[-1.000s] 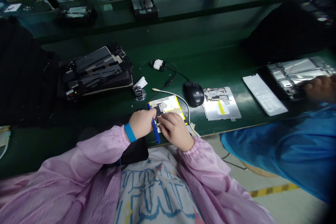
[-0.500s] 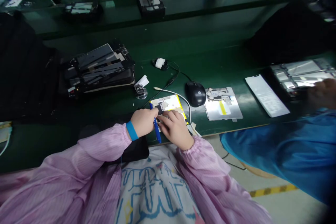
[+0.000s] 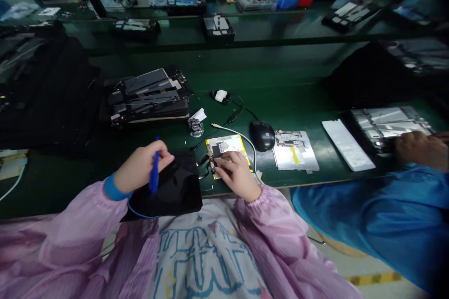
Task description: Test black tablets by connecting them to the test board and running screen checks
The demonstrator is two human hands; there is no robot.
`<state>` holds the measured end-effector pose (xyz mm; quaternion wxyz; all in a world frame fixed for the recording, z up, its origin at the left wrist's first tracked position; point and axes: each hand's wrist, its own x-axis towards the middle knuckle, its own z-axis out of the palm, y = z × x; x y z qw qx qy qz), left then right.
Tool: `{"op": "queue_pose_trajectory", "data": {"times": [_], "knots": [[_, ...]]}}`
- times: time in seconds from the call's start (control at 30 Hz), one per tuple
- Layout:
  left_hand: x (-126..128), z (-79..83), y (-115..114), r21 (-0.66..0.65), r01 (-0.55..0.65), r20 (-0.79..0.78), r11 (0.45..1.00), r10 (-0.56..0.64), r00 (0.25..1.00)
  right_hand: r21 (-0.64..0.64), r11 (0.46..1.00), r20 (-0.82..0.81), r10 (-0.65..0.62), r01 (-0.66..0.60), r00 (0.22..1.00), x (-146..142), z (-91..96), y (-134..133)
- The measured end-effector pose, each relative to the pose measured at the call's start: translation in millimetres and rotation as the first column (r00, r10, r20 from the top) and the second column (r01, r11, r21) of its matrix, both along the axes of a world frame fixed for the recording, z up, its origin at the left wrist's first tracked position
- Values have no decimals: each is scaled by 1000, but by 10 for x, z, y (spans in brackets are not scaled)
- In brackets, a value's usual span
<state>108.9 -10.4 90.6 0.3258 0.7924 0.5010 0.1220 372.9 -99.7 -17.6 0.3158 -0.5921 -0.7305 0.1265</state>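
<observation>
My left hand (image 3: 142, 166) is closed round a blue plastic tool (image 3: 154, 174) and hovers over the left part of a black tablet panel (image 3: 175, 189) lying at the table's near edge. My right hand (image 3: 235, 173) rests with fingers bent and pressed on a small opened device (image 3: 226, 145) with a yellow-edged battery, just right of the black panel. A white cable (image 3: 242, 133) curves round the device's far side.
A black mouse (image 3: 262, 134) and a silver metal plate (image 3: 294, 150) lie right of the device. A stack of black tablet frames (image 3: 149, 96) sits at back left. At right, a person in a blue coat (image 3: 379, 215) handles silver parts (image 3: 389, 124). More workers sit across the far bench.
My left hand has pulled away to the left with the blue tool, off the device and over the black panel. My right hand stays on the device. The view has tilted up.
</observation>
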Motion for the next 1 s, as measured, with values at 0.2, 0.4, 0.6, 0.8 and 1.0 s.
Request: {"op": "queue_pose_trajectory", "data": {"times": [0.2, 0.4, 0.6, 0.8, 1.0], "knots": [[-893, -40, -188, 191, -439, -46, 878, 455, 889, 62, 990, -147, -117, 128, 982, 88, -95, 217], [-1201, -304, -332, 168, -567, -106, 807, 586, 803, 51, 988, 262, -152, 144, 953, -19, -101, 296], [-1209, -536, -304, 164, -601, -15, 782, 611, 791, 47, 995, 477, -102, 91, 873, -90, -3, 262], [-1241, -707, -256, 47, -557, 258, 829, 528, 809, 23, 997, 485, -75, 73, 872, -83, -34, 273], [-1284, -819, -273, 0, -537, 452, 844, 479, 752, 21, 993, 284, -117, 116, 952, -85, 79, 245]]}}
